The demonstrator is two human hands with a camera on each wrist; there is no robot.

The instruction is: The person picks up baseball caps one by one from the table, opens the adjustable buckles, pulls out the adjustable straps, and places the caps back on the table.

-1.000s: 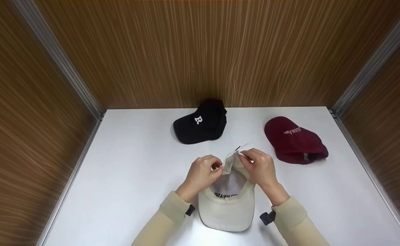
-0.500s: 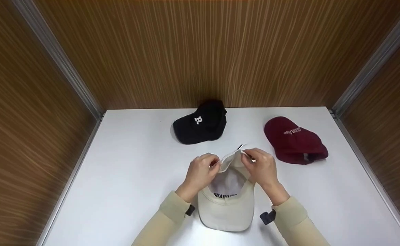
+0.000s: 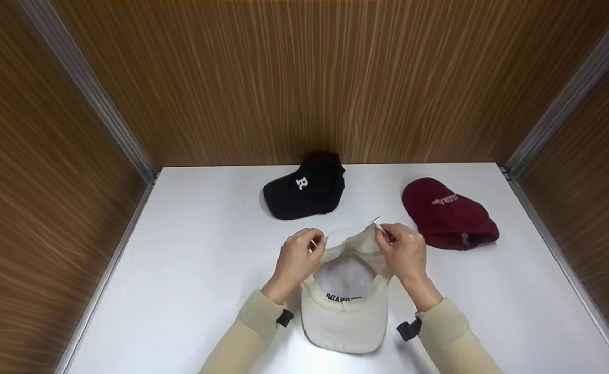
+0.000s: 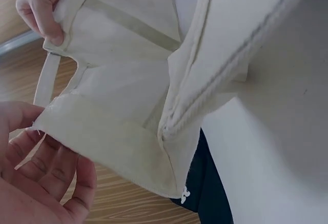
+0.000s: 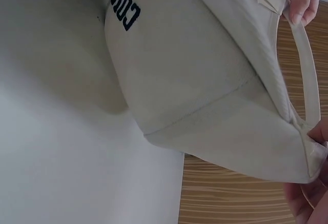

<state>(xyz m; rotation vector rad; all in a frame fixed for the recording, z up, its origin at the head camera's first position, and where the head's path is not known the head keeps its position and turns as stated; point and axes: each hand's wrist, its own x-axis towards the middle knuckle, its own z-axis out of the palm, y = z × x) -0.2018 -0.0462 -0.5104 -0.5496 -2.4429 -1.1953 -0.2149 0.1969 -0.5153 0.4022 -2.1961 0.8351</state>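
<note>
A cream baseball cap [image 3: 343,330] sits with its brim toward me and its hollow facing up, dark lettering showing along the front. My left hand [image 3: 298,258] pinches the left side of its back edge between thumb and fingers. On the other side, my right hand [image 3: 405,253] pinches the back edge near a small shiny piece [image 3: 375,220]. Between the two hands runs the narrow back strap [image 5: 307,70], spanning the rear opening. In the left wrist view, the strap [image 4: 47,80] looks straight and the cap's inner lining shows. Both hands hide the strap's ends.
A black cap [image 3: 307,189] with a white letter R lies near the back wall [image 3: 304,83]. To the right, a dark red cap [image 3: 447,215] rests on the white table [image 3: 206,249]. Wood-grain panels stand on both sides.
My left hand has shifted left and slightly away from me, my right hand slightly right. The cap's back edge and strap are now spread wider between them. The other caps stay put.
</note>
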